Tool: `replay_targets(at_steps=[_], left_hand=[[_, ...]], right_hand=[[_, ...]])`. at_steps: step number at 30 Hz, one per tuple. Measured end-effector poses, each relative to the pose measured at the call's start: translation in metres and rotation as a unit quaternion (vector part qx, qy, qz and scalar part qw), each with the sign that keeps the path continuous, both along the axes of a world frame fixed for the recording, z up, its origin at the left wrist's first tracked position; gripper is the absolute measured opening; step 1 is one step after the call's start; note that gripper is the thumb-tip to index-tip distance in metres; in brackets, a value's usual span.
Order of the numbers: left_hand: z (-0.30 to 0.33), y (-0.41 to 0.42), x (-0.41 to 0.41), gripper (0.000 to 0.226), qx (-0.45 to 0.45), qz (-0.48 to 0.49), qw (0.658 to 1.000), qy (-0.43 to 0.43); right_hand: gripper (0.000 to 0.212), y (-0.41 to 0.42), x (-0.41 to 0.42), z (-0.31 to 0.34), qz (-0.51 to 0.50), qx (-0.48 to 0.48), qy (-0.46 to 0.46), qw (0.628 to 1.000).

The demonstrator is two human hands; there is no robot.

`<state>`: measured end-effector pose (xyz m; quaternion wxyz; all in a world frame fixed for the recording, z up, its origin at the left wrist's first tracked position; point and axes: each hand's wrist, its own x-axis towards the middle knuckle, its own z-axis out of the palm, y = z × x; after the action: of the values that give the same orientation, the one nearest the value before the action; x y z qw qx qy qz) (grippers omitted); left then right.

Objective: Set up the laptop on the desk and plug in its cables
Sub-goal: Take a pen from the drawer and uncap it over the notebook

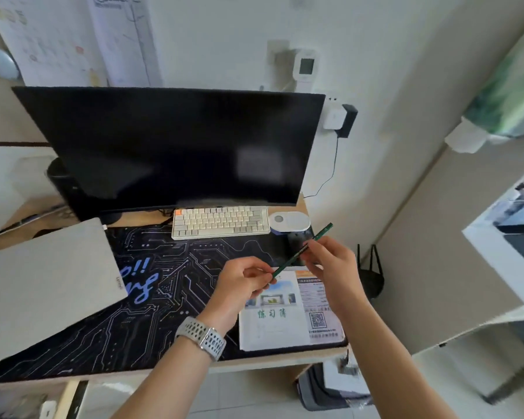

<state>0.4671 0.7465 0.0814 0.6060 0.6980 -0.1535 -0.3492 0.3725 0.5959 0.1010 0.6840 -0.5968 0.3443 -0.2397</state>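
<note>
A green pencil (300,252) is held in the air above the desk mat (164,267), pinched at its lower end by the curled fingers of the left hand (242,285) and near its middle by the curled fingers of the right hand (330,261). The closed grey laptop (43,285) is seen lying at the left side of the desk (254,365), partly on the mat, well apart from both hands. A dark monitor (170,146) and a white keyboard (221,222) are placed behind, and a printed exercise book (288,313) lies under the hands.
</note>
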Motion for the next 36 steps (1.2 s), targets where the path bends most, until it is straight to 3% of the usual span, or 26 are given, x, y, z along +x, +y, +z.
replay_targets(at_steps=[6,10,15,25,30,36], left_hand=[[-0.014,-0.053,-0.006,0.019,0.080,-0.088,0.977,-0.178],[-0.026,-0.082,-0.003,0.010,0.145,-0.145,0.891,-0.404],[-0.028,-0.123,0.001,0.008,0.163,-0.170,0.805,-0.544],[-0.055,-0.187,0.021,0.014,0.174,-0.290,0.704,-0.625],[-0.089,-0.199,0.036,0.007,0.188,-0.389,0.613,-0.661],[-0.114,-0.217,0.047,0.015,0.202,-0.471,0.575,-0.637]], right_hand=[[0.019,-0.045,-0.039,-0.007,-0.088,0.009,-0.014,0.996],[0.022,-0.066,-0.066,-0.017,-0.103,-0.039,0.052,0.993],[0.013,-0.085,-0.087,-0.032,-0.061,-0.147,0.215,0.964],[0.013,-0.091,-0.071,-0.074,0.033,-0.183,0.392,0.901],[0.019,-0.084,-0.056,-0.105,0.067,-0.205,0.459,0.862],[0.020,-0.072,-0.040,-0.133,0.068,-0.213,0.514,0.828]])
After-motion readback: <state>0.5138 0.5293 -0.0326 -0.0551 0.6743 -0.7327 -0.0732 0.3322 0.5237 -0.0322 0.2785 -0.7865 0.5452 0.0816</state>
